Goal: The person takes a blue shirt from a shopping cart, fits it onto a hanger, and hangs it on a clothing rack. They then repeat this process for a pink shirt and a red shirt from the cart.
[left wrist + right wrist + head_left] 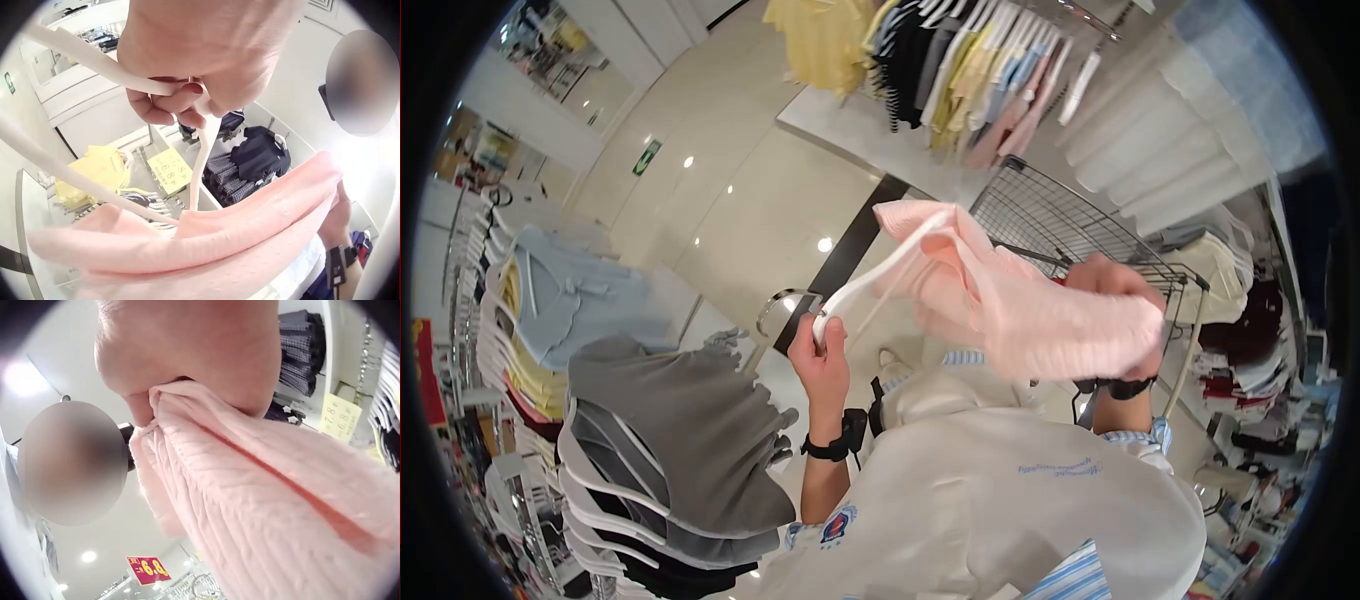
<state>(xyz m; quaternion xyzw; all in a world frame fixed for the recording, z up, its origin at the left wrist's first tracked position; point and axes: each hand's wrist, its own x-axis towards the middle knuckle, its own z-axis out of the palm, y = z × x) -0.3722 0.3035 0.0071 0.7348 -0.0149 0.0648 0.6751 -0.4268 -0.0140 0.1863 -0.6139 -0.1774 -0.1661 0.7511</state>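
A pink knit top (1040, 310) is stretched between the two hands, partly on a white hanger (890, 262). My left hand (820, 365) grips the hanger near its metal hook, and in the left wrist view the fingers (169, 109) curl round the white plastic. One end of the hanger runs into the top's opening. My right hand (1115, 285) bunches the fabric at the other end. The right wrist view shows the cloth (219, 456) gathered tightly in that hand, with folds running away from it.
Grey tops (670, 430) hang on a rack close by the left forearm, with a light blue top (580, 300) behind them. A wire shopping cart (1050, 220) stands beyond the right hand. Farther off hang yellow, black and pink clothes (970, 80) above a white platform (830, 130).
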